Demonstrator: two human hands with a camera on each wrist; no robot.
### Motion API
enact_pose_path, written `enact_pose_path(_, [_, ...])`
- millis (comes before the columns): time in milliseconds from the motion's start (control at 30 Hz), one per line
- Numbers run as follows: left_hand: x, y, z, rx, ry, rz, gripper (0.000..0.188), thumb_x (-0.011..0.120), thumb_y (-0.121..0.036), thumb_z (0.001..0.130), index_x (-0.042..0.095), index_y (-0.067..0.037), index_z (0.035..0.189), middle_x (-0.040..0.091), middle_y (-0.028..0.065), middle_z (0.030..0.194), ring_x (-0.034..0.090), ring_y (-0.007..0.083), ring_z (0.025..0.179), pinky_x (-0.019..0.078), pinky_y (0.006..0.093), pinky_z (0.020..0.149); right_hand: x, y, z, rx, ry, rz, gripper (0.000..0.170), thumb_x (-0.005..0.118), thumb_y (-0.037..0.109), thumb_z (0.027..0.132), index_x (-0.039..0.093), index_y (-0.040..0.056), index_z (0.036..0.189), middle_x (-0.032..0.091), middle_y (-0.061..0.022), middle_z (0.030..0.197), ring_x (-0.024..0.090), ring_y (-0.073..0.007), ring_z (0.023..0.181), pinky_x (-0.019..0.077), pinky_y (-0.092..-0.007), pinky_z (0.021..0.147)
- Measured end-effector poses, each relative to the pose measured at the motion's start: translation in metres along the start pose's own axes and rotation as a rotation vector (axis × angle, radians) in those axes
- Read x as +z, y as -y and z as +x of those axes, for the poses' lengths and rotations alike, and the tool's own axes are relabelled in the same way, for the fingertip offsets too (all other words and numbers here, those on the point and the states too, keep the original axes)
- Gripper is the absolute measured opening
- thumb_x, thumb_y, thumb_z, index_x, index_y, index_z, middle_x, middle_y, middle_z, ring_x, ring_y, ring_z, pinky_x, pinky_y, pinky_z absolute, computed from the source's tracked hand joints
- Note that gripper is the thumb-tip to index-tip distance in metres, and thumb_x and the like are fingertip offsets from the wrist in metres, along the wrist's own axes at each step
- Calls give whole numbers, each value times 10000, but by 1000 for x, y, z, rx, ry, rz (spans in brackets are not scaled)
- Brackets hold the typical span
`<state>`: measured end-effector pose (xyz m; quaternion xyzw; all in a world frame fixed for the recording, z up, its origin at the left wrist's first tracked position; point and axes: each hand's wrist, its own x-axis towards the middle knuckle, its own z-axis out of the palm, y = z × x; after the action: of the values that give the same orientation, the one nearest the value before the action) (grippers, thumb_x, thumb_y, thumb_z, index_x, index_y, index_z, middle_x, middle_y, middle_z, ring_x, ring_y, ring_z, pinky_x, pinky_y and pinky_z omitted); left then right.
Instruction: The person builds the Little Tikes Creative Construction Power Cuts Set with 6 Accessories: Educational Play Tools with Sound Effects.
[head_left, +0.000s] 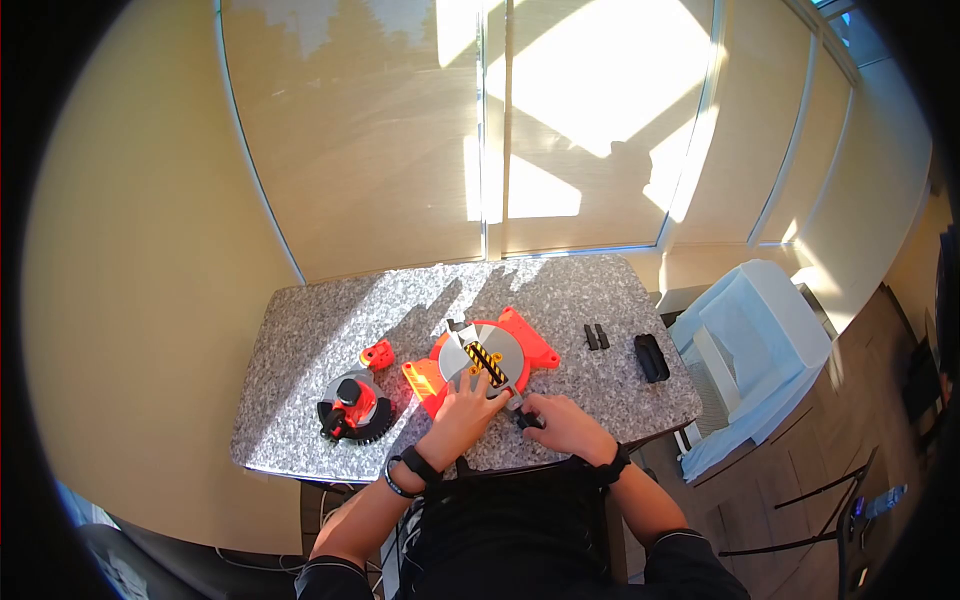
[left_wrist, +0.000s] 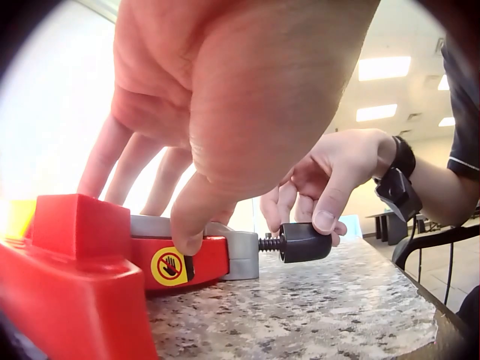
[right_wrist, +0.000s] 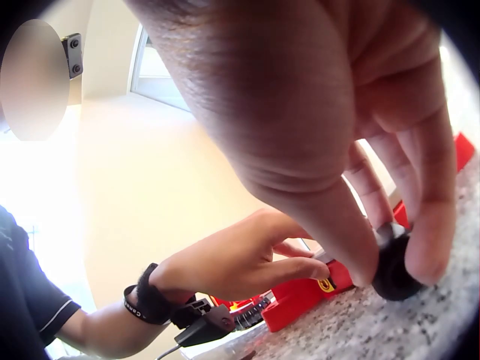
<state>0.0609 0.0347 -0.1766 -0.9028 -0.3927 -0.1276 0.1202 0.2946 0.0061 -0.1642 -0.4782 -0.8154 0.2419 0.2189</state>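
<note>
Left wrist view shows your right grip [left_wrist: 341, 161] closed in a pinch, thumb and fingers on the black knob [left_wrist: 306, 242] at the end of a threaded screw [left_wrist: 270, 244]. Your left grip [head_left: 465, 410] is spread wide over the near part of the red-and-gray miter saw base [head_left: 455, 365], its thumb touching the red arm beside the round no-hands sticker [left_wrist: 169, 268]. The base lies flat on the speckled granite surface [head_left: 300, 330], directly beneath and just beyond your left grip, with the knob sticking out of its near side toward your right grip. By the fingertips of your left grip, the yellow-and-black striped insert [head_left: 485, 362] runs across the gray disk.

Left of your left grip sits the red-and-black saw head [head_left: 352, 400] with its dark round blade guard, and just past it a small red part [head_left: 377, 355]. Beyond your right grip and to its right lie two small black pieces [head_left: 597, 337], side by side; farther right is a black tray [head_left: 651, 358]. Past the surface on that side stands a chair draped in light blue cloth [head_left: 765, 330], and pale window shades [head_left: 360, 150] hang behind the far edge.
</note>
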Motion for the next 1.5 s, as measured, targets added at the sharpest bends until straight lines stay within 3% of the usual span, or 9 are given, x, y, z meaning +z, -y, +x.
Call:
enact_pose_path(400, [-10, -1, 1, -36, 63, -35, 460, 640, -100, 912, 598, -267, 1338, 525, 210, 1389, 536, 470, 1272, 567, 504, 940, 4, -4, 1, 5, -21, -23, 451, 859, 210, 762, 614, 33, 1097, 684, -173, 1013, 675, -353, 1002, 538, -437, 887])
enact_pose_path(967, [-8, -1, 0, -17, 10, 5, 452, 628, -107, 914, 580, -232, 1346, 544, 228, 1384, 541, 467, 1262, 555, 497, 935, -2, 4, 0, 7, -22, -10, 419, 825, 212, 794, 607, 26, 1099, 724, -194, 1012, 704, -381, 990, 550, -448, 866])
enact_pose_path(1233, [-20, 1, 1, -60, 24, -63, 543, 722, -49, 816, 541, -80, 1327, 587, 186, 1372, 548, 402, 1298, 593, 424, 889, 1, -1, 0, -9, -17, -25, 479, 878, 212, 749, 607, 31, 1101, 685, -187, 1056, 681, -376, 1016, 543, -442, 877])
enact_pose_path(1333, [-29, 1, 1, -75, 35, -83, 596, 687, 37, 767, 550, -49, 1341, 586, 170, 1387, 559, 368, 1288, 582, 397, 921, 3, -3, 1, 2, -10, -13, 474, 878, 200, 748, 607, 33, 1100, 663, -179, 1073, 670, -371, 1028, 540, -441, 884])
enact_pose_path(1500, [-28, 1, -2, -73, 17, -102, 583, 687, 44, 761, 571, -49, 1325, 581, 150, 1384, 540, 372, 1304, 572, 398, 945, 3, -1, 0, -4, -16, -12, 477, 879, 196, 750, 603, 32, 1102, 664, -175, 1064, 675, -362, 1025, 544, -436, 884])
